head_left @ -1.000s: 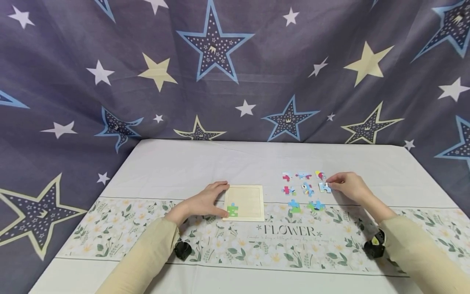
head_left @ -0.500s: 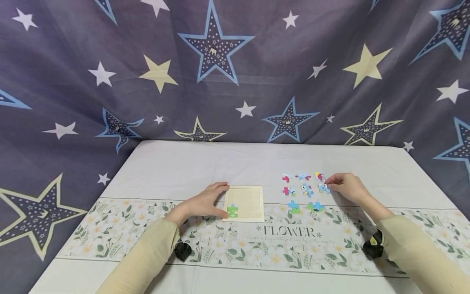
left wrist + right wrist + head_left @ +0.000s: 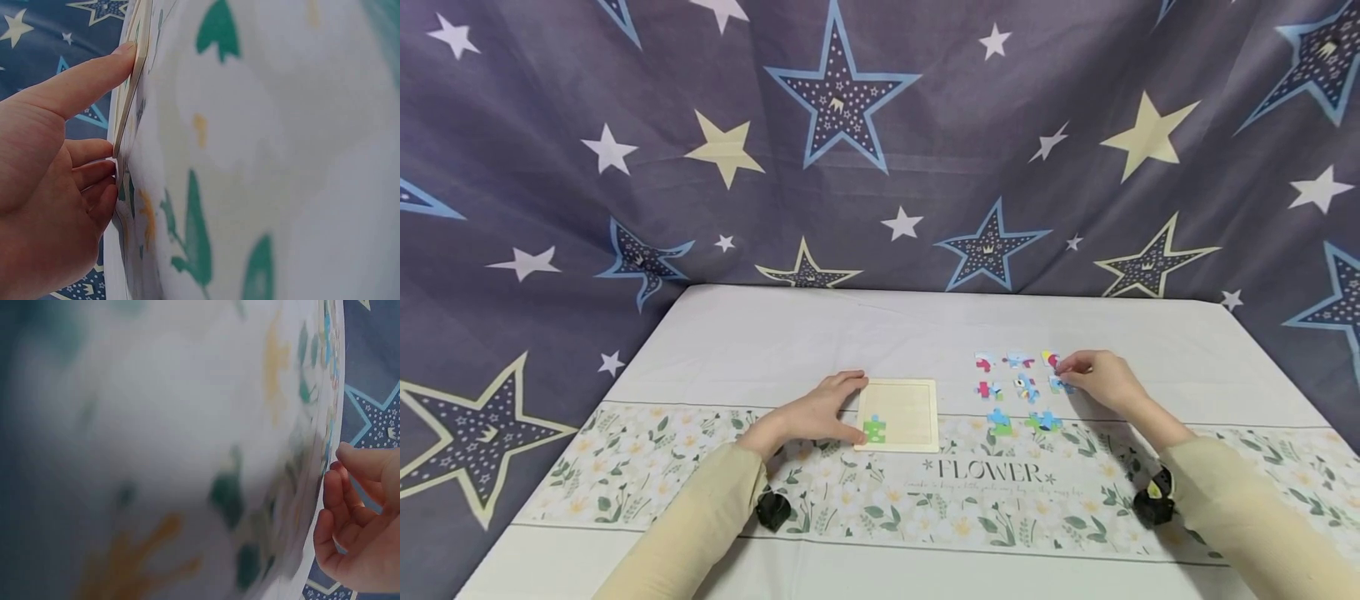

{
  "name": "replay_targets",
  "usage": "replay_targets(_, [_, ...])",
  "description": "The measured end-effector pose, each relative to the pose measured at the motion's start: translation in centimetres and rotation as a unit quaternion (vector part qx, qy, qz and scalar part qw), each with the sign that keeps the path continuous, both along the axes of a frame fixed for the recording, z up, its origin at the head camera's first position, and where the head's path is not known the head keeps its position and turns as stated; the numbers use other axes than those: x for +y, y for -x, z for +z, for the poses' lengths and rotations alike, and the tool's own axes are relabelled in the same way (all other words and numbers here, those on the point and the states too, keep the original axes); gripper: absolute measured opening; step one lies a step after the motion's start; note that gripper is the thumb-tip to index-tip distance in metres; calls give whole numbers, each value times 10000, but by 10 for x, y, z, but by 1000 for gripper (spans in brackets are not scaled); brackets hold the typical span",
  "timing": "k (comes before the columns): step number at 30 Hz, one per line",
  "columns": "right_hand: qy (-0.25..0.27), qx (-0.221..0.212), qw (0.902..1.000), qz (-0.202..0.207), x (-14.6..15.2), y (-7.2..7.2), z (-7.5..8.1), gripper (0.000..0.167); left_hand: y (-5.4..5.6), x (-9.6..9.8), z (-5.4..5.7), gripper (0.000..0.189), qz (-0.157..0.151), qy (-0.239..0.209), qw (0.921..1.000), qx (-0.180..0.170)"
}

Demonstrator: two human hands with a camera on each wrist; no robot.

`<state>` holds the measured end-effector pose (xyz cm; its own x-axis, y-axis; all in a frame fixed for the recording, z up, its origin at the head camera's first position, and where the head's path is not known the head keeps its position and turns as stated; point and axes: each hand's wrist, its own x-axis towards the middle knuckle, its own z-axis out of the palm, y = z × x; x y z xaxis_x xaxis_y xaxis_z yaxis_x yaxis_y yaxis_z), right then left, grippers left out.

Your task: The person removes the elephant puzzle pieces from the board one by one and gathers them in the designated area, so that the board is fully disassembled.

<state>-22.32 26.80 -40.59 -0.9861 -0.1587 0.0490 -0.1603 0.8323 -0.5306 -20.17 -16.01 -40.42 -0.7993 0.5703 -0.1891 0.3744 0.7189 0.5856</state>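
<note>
My left hand holds the left side of a square wooden puzzle tray, its thumb at the near corner and its fingers along the far one. A green puzzle piece lies in the tray's near left corner. My right hand is at the right end of the loose pieces. Its thumb and index fingertips are close together, right at a yellow-and-red puzzle piece and above a blue puzzle piece that they partly cover. I cannot tell whether they pinch one.
Several more puzzle pieces lie in rows between tray and right hand, among them a red-and-white piece, a bird-faced piece and a blue-and-green piece. A floral band crosses the white tablecloth; a star-patterned curtain hangs behind.
My right hand has shifted slightly left, so its fingers cover more of the blue piece and reach the yellow-and-red one. The left hand and tray have stayed put.
</note>
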Motion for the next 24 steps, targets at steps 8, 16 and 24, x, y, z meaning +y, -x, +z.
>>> replay_targets(8, [245, 6, 9992, 322, -30, 0, 5, 14, 1, -1, 0, 90, -14, -26, 10000, -25])
replay_targets(16, [432, -112, 9964, 720, -70, -3, 11, 13, 2, -1, -1, 90, -32, 1, 10000, -27])
replay_targets(24, [610, -195, 9922, 1065, -115, -5, 9, 10, 2, 0, -1, 90, -21, 10, 10000, -7])
